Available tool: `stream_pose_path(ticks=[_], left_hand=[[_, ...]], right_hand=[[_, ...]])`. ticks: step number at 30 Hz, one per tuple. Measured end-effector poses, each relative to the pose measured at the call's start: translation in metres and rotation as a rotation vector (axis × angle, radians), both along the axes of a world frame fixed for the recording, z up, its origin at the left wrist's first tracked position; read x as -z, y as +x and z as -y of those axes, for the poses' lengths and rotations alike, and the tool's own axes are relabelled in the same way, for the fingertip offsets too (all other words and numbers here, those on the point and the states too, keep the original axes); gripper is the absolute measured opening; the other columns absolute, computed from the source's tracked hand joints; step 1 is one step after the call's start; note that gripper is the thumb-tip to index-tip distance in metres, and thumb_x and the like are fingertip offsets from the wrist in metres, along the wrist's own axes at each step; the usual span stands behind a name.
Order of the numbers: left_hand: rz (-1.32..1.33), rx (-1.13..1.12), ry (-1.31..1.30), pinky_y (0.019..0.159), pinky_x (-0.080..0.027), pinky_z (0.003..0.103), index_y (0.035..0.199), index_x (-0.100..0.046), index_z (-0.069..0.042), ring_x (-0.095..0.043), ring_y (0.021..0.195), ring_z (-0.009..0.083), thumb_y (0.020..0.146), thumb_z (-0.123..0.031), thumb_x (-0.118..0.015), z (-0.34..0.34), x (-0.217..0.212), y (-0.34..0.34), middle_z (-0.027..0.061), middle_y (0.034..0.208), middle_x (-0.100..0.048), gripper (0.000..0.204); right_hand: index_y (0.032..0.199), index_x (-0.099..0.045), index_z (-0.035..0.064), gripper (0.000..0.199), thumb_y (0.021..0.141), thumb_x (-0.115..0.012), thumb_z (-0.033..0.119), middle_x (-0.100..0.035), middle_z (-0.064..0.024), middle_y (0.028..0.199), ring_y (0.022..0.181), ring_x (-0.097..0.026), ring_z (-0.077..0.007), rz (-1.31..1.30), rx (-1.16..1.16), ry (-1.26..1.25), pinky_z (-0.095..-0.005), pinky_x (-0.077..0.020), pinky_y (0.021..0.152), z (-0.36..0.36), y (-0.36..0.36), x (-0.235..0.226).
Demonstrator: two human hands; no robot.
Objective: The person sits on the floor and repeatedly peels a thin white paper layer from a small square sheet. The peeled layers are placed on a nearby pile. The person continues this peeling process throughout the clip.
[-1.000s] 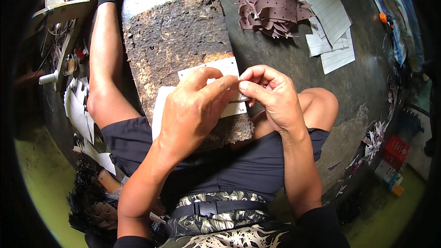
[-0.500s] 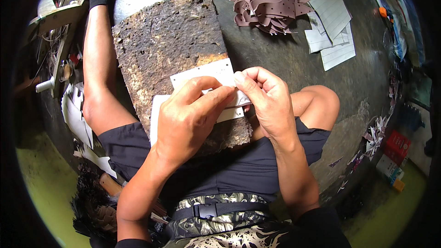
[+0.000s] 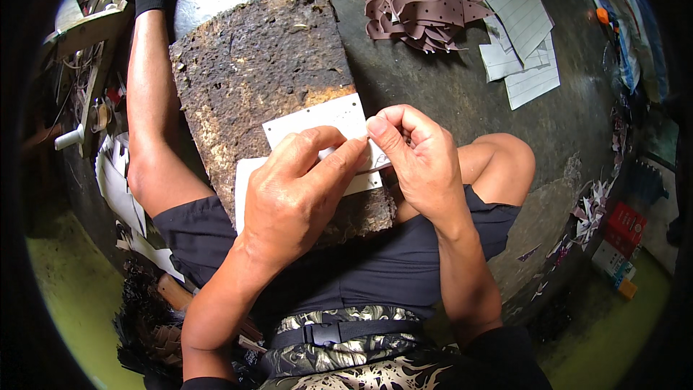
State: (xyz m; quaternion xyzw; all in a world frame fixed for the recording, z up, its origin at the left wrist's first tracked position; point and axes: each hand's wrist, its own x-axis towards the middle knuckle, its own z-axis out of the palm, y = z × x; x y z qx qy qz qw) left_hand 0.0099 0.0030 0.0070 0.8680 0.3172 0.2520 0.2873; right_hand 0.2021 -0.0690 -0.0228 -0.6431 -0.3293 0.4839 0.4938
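Note:
A white flat piece with small dark holes along its edges [image 3: 315, 117] lies on a dark, rough, worn board [image 3: 260, 50] between my legs. My left hand [image 3: 299, 188] is closed over it, thumb and forefinger pinching near its right side. My right hand [image 3: 424, 162] is closed too, thumb against forefinger at the piece's right edge, almost touching the left fingertips. Whether something small sits between the fingertips cannot be made out. Another white sheet [image 3: 244, 188] sticks out at the left under my left hand, which hides much of both.
Beyond the board, a pile of brown strips with holes [image 3: 422, 3] lies on the dark floor, beside lined paper sheets [image 3: 534, 76]. A wooden stand with tools [image 3: 86, 94] is at the left. White scraps [image 3: 119, 180] lie near my left leg, a red box [image 3: 624, 224] far right.
The board and white piece have shifted slightly left in the picture. Both hands keep their pinch at the right edge, with the fingertips barely moved.

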Motion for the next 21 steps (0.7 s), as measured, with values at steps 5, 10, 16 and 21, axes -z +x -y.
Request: stream_pose_path(ticks=[5, 10, 16, 21], left_hand=[[-0.066, 0.024, 0.074, 0.069, -0.061, 0.040, 0.123, -0.086, -0.013, -0.071, 0.081, 0.0236, 0.090, -0.010, -0.092, -0.009, -0.003, -0.003, 0.0020, 0.107, -0.075, 0.033], [-0.082, 0.024, 0.064, 0.069, -0.059, 0.040, 0.118, -0.086, -0.014, -0.070, 0.082, 0.0238, 0.090, -0.015, -0.092, -0.015, -0.009, 0.001, 0.0006, 0.104, -0.075, 0.028], [-0.215, 0.072, 0.072, 0.076, -0.058, 0.042, 0.114, -0.087, -0.015, -0.068, 0.086, 0.0253, 0.091, -0.017, -0.092, -0.020, -0.021, 0.000, 0.0013, 0.103, -0.076, 0.023], [-0.058, 0.114, 0.093, 0.079, -0.054, 0.042, 0.113, -0.087, -0.015, -0.064, 0.088, 0.0264, 0.089, -0.018, -0.095, -0.029, -0.005, -0.005, 0.0014, 0.102, -0.074, 0.026]], right_hand=[[0.111, -0.072, -0.0021, 0.031, 0.120, -0.070, 0.027, -0.064, -0.0014, 0.080, 0.076, -0.055, -0.0067, 0.033, -0.060, 0.023, -0.0312, -0.0482, 0.066, 0.000, 0.002, 0.011], [0.111, -0.071, -0.0025, 0.034, 0.121, -0.068, 0.029, -0.064, -0.0044, 0.081, 0.077, -0.056, -0.0083, -0.017, -0.025, 0.003, -0.0327, -0.0497, 0.067, -0.002, -0.002, 0.013], [0.106, -0.067, 0.0023, 0.032, 0.121, -0.070, 0.031, -0.063, 0.0043, 0.086, 0.080, -0.053, -0.0027, 0.007, 0.041, 0.012, -0.0251, -0.0489, 0.071, 0.001, -0.017, 0.002], [0.110, -0.069, 0.0009, 0.032, 0.121, -0.070, 0.031, -0.065, 0.0058, 0.093, 0.085, -0.054, -0.0022, -0.290, 0.036, 0.001, -0.0231, -0.0479, 0.074, -0.003, -0.012, 0.016]])
